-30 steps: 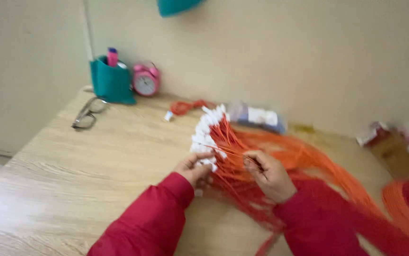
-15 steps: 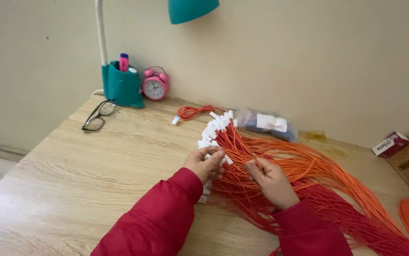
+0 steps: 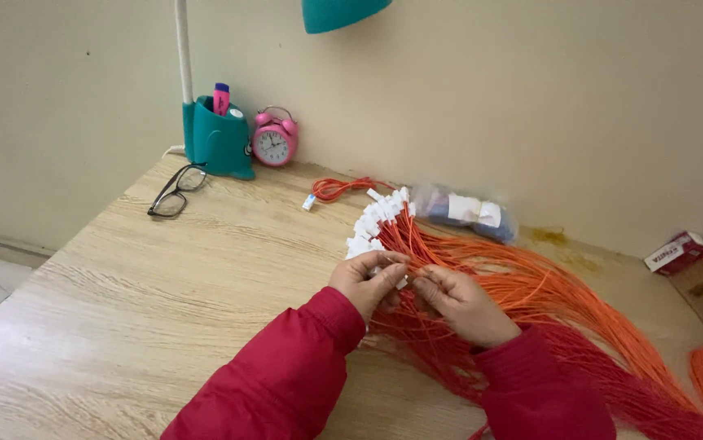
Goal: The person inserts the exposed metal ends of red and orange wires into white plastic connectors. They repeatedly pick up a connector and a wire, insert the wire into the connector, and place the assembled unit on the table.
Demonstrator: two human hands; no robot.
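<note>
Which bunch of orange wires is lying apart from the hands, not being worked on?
The small coiled bunch near the pink alarm clock. It lies alone on the table, while both hands grip the big fanned bunch.

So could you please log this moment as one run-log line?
left hand: pinching orange wires near white connectors | right hand: gripping same bundle | surface: wooden desk | nearby: glasses, pink alarm clock

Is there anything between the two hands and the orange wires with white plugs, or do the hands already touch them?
Nothing visible stands between them. The left hand and right hand both already pinch the orange wires just below the white plugs.
</note>
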